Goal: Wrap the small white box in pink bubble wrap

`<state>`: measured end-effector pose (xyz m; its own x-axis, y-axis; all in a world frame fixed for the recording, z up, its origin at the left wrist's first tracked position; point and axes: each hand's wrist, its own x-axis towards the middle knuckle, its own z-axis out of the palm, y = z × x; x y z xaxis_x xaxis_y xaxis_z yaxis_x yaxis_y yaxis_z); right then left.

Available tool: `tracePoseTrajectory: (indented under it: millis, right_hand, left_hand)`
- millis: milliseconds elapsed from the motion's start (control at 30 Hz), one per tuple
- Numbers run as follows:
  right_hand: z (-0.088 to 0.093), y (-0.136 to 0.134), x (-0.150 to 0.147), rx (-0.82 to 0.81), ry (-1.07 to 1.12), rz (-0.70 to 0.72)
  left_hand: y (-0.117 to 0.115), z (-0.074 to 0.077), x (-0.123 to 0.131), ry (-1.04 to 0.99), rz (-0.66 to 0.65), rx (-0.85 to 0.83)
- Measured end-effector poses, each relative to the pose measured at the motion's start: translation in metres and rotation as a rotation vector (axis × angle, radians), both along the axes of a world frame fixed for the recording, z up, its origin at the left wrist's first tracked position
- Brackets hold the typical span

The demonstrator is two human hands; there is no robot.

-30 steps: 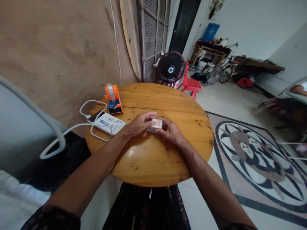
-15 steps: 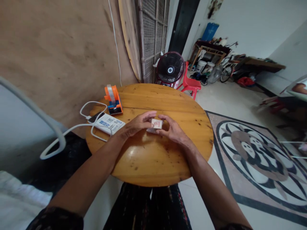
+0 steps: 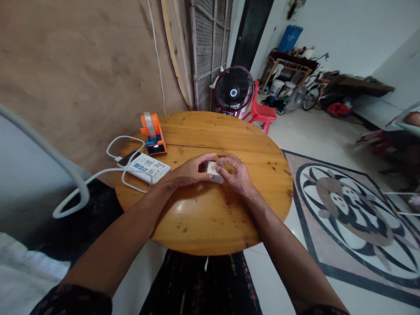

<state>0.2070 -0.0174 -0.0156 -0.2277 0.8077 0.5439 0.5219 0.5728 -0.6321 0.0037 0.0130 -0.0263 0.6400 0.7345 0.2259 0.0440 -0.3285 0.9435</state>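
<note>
A small white box (image 3: 215, 171) with reddish print and a clear, shiny side is at the middle of the round wooden table (image 3: 203, 218). My left hand (image 3: 192, 170) is closed around its left end, thumb on the near side and fingers on the far side. From the right, my right hand (image 3: 238, 174) grips the same box, its thumb lying over the printed top and its index finger bent at the far edge. My fingers hide parts of the box, and I cannot tell what is inside it.
Left on the table stand an orange-and-blue tape dispenser (image 3: 154, 135) and a white printed box (image 3: 152, 168) with a dark phone-like device and a white cable (image 3: 98, 175). Beyond the table are a fan (image 3: 233, 92) and a red chair (image 3: 264, 111).
My right thumb has moved onto the printed top, covering more of it. My left thumb has shifted to the box's near side. The box has turned slightly, and the view has shifted a little.
</note>
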Motion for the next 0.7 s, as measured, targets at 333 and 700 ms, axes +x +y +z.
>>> tracePoseTrajectory:
  millis: [333, 700]
  right_hand:
    - [-0.002, 0.0, 0.001, 0.015, 0.03, -0.017]
    - [-0.004, 0.003, 0.001, -0.009, 0.045, 0.032]
  left_hand:
    - [-0.006, 0.01, 0.001, 0.06, -0.006, -0.038]
    - [-0.005, 0.012, 0.0, 0.094, 0.007, 0.013]
